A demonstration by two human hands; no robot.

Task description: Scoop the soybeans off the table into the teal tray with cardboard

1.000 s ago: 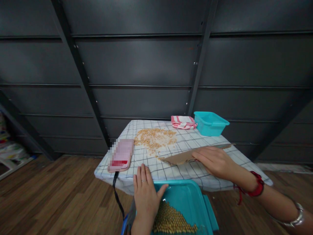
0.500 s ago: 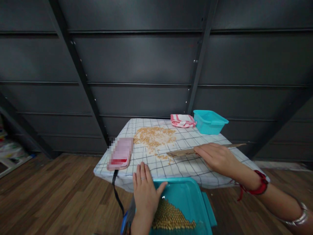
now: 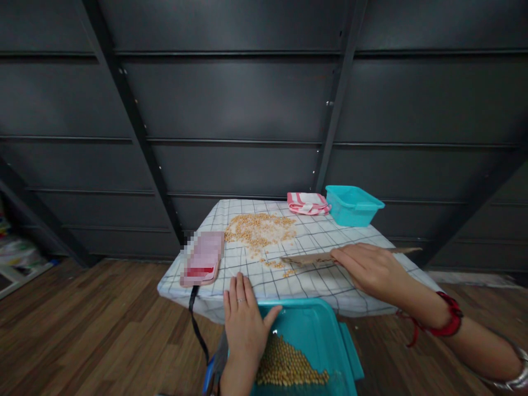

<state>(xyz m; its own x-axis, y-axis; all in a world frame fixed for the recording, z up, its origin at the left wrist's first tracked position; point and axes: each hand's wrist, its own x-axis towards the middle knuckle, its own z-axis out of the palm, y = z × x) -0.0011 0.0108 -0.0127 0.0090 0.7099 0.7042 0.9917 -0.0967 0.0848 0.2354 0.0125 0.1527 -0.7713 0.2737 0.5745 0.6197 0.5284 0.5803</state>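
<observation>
My right hand [image 3: 365,269] grips a long flat strip of brown cardboard [image 3: 307,258], whose left end touches the tablecloth beside a few loose grains. Pale yellow soybean-like beans [image 3: 259,228] lie scattered over the checked white cloth, mixed with whitish bits. My left hand [image 3: 244,316] rests with fingers stretched out across the cloth's front edge and the left rim of a teal tray [image 3: 317,324], the thumb spread over the tray. Inside that tray, a heap of round beans [image 3: 291,363] fills the near left part, partly hidden by my left hand.
A pink phone-like object [image 3: 204,256], blurred out in part, lies at the table's left, with a black strap [image 3: 196,324] hanging down. At the back right stand a folded red-and-white cloth [image 3: 308,203] and a turquoise basket [image 3: 355,206]. Dark wall panels rise behind.
My right hand has shifted slightly to the right and down with the cardboard strip. My left hand stays in place.
</observation>
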